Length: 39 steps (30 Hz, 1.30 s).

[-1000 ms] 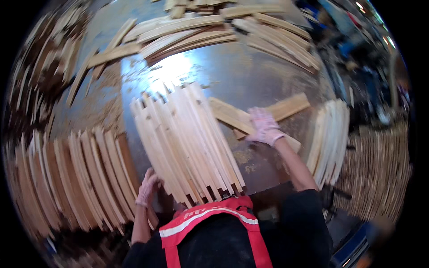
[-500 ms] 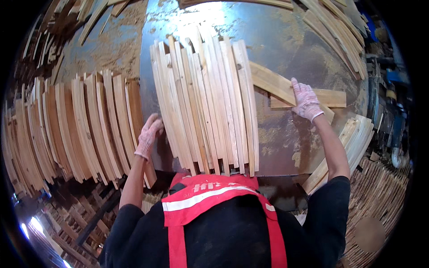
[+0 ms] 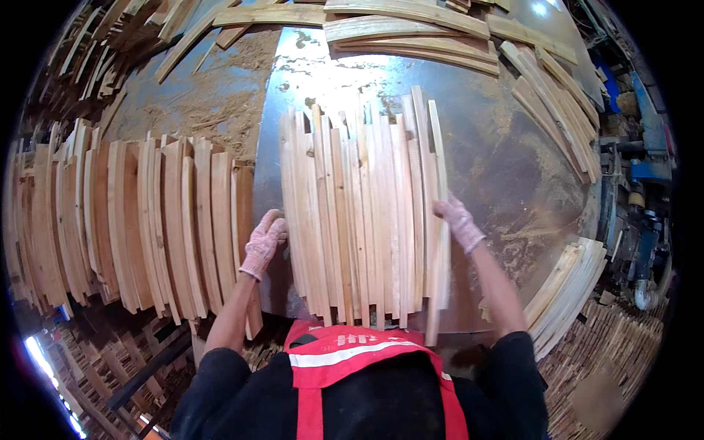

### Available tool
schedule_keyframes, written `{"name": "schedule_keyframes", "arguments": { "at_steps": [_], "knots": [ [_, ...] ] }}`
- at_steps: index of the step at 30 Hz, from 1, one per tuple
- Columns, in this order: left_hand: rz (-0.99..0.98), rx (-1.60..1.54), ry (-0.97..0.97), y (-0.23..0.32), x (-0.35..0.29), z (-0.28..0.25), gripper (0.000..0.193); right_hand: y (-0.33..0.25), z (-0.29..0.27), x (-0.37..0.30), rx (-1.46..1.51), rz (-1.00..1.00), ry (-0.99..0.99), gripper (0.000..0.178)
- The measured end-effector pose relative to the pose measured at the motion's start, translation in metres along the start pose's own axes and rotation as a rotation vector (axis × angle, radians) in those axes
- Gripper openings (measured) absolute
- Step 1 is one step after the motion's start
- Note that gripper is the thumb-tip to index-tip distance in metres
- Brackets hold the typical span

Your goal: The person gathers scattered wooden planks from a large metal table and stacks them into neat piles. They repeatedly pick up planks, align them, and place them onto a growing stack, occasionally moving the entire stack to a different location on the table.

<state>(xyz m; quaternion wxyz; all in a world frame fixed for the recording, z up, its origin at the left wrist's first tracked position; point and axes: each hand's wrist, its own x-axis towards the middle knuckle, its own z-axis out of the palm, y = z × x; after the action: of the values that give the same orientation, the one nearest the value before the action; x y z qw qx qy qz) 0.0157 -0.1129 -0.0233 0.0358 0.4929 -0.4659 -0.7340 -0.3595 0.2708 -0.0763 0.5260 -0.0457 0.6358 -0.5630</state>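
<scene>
Batch of pale curved wooden slats [image 3: 363, 213] stands side by side on the metal table [image 3: 513, 169] at its near edge, lengths uneven, tops staggered. Left hand [image 3: 264, 244], gloved, presses flat on the batch's left side; right hand [image 3: 458, 220] flat on the right side, squeezing the batch. More slats [image 3: 139, 220] lie off the table's left edge, others [image 3: 565, 293] at its right corner.

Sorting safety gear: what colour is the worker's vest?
Red vest with a pale band across it, worn over black; the head view shows it.
</scene>
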Motion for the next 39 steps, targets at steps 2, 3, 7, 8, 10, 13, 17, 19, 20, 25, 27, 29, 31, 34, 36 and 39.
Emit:
{"name": "schedule_keyframes", "arguments": {
  "at_steps": [2,3,7,8,10,13,17,19,20,25,27,29,31,34,36,39],
  "knots": [
    [0.010,-0.049,-0.077,0.001,0.004,-0.003,0.043,0.027,0.014,0.016,0.165,-0.111,0.093,0.062],
    [0.012,-0.046,-0.090,0.002,0.007,-0.006,0.043,0.030,0.019,0.020,0.174,-0.129,0.159,0.060],
    [0.140,0.151,0.064,0.001,0.030,-0.008,0.047,-0.006,0.035,0.015,-0.733,-0.203,0.308,0.069],
    [0.228,0.192,0.141,0.000,0.038,-0.006,0.048,-0.020,0.035,0.006,-0.770,-0.097,0.336,0.076],
    [0.306,0.394,0.353,-0.001,0.060,0.004,0.052,-0.044,0.040,0.001,-1.057,-0.034,0.382,0.094],
    [0.600,0.346,0.416,-0.003,0.081,0.038,0.052,-0.061,0.052,-0.002,-0.975,-0.189,0.460,0.093],
    [0.318,-0.254,-0.020,0.017,0.056,0.074,0.065,-0.053,0.071,-0.005,-0.689,-0.270,0.547,0.091],
    [0.159,-0.223,0.023,0.032,0.041,0.086,0.076,-0.048,0.075,-0.008,-0.225,-0.196,0.456,0.094],
    [0.136,-0.222,-0.025,0.039,0.036,0.089,0.077,-0.047,0.074,-0.008,-0.023,-0.160,0.392,0.096],
    [0.000,-0.324,0.053,0.054,0.035,0.088,0.079,-0.042,0.064,-0.003,0.095,-0.012,0.268,0.099],
    [0.039,-0.159,0.142,0.052,0.040,0.081,0.076,-0.033,0.058,0.000,0.123,-0.010,0.226,0.088],
    [-0.003,-0.162,0.060,0.048,0.040,0.075,0.070,-0.020,0.053,0.001,0.262,0.012,0.235,0.074],
    [-0.047,-0.349,-0.157,0.048,0.035,0.070,0.060,-0.010,0.046,-0.003,0.415,0.000,0.242,0.067],
    [0.119,-0.234,0.064,0.057,0.016,0.068,0.039,-0.012,0.034,-0.020,0.411,-0.193,0.122,0.062],
    [0.158,-0.241,0.036,0.075,0.000,0.070,0.038,-0.028,0.028,-0.040,0.403,-0.279,0.075,0.059],
    [0.258,-0.322,-0.138,0.120,-0.033,0.073,0.045,-0.066,0.038,-0.082,0.163,-0.371,0.188,0.070]
  ]
}}
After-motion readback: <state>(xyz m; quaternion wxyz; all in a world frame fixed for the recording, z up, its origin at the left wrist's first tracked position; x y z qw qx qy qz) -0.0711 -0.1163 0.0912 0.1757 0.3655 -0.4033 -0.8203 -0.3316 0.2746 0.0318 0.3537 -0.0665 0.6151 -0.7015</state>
